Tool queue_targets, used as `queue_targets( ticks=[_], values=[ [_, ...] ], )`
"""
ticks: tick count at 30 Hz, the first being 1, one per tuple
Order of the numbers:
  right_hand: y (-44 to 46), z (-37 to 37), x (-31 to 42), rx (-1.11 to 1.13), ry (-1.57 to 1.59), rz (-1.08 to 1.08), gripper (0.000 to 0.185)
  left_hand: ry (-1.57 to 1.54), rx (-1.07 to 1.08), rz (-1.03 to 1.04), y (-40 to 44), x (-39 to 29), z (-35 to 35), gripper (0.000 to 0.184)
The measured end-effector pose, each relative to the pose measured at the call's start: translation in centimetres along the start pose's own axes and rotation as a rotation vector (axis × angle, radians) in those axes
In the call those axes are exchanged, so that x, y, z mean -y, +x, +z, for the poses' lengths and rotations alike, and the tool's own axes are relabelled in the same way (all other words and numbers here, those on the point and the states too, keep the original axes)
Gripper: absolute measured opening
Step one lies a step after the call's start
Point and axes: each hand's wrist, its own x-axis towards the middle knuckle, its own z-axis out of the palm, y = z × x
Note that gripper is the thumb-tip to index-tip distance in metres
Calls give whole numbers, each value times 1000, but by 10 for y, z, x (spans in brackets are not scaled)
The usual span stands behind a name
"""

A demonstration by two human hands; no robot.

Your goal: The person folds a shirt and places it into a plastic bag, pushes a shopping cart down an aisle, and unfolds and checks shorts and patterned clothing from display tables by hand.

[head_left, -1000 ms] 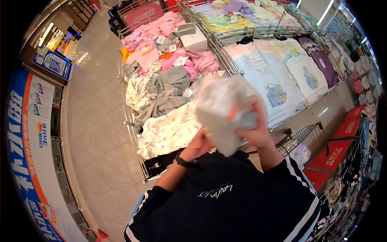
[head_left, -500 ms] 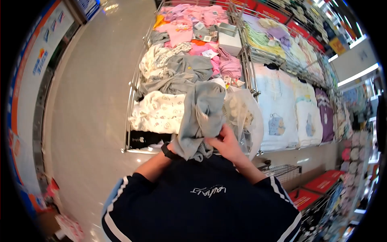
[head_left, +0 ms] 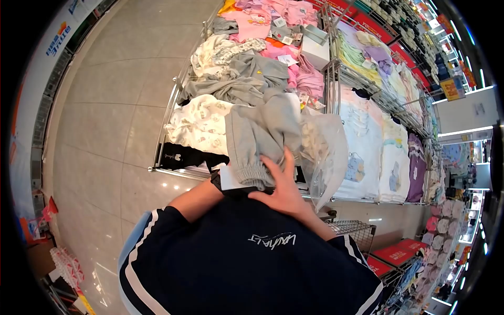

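Grey sweatpants [head_left: 249, 136] with a gathered elastic edge hang over the near end of the rack, close to my chest. My right hand [head_left: 283, 184] rests against their lower right side, thumb and fingers spread. My left hand is hidden under the cloth; only the forearm [head_left: 197, 200] and a dark wristband show. A white card or tag [head_left: 231, 178] pokes out at the lower left of the sweatpants. To their left lies white patterned clothing [head_left: 202, 121], and to their right a clear plastic bag [head_left: 328, 157] with pale contents.
The metal rack [head_left: 160, 169] also bears black clothing [head_left: 189, 156], more grey garments [head_left: 257, 73], pink clothes [head_left: 310, 79] and a white box [head_left: 315, 52]. White tops [head_left: 362, 142] lie on the neighbouring rack. A tiled floor [head_left: 131, 63] runs along the left, and a wire basket [head_left: 354, 231] stands below right.
The bunched sweatpants are now straighter, with their elastic edge and a white card showing. My right hand has gone from pinching the cloth to spread fingers. The view has shifted slightly.
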Motion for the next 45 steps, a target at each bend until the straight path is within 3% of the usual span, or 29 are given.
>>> queue_targets(
  ticks=[4,5,7,8,10,11,12,13,16,19,20,23,27,28,32,33,35,39,45],
  values=[
    [4,2,-27,-65,47,-33,63,333,-85,-41,9,-6,7,48],
    [5,-9,-35,-111,60,-45,61,196,-175,-57,11,-11,19,44],
    [3,-23,-60,-240,261,105,57,700,22,-282,13,-41,11,30],
    [2,-26,-69,-306,360,179,56,716,-22,-213,11,-51,13,35],
    [24,-54,-45,-224,488,210,51,620,-90,-37,9,-68,19,42],
    [31,-64,-32,-183,552,223,49,473,-42,4,10,-79,27,49],
    [32,-61,-23,-209,368,107,38,489,24,25,11,-74,27,54],
    [35,-55,-16,-192,400,76,32,505,89,45,11,-72,31,60],
    [43,-42,1,-163,488,-20,18,375,34,84,15,-65,46,45],
    [49,-60,-3,-134,431,-40,18,425,-12,158,24,-70,50,37],
    [44,-68,-6,-92,421,93,16,447,-25,198,25,-72,50,35],
    [36,-79,-23,-221,506,82,17,486,47,-48,26,-96,47,40],
    [33,-106,-20,-521,376,44,24,673,90,-1,36,-115,42,52],
    [24,-113,-22,-418,530,208,26,759,125,-21,38,-123,38,45],
    [31,-129,-17,-430,731,179,23,590,86,136,54,-139,38,25],
    [37,-133,-18,-410,714,148,21,685,41,118,55,-148,38,22],
    [45,-143,-12,-362,686,98,19,808,-18,336,63,-166,47,22],
    [61,-169,10,-390,761,76,17,654,-52,511,80,-209,72,19],
    [65,-176,10,-447,820,-5,18,786,-38,470,75,-219,74,12]
  ],
)
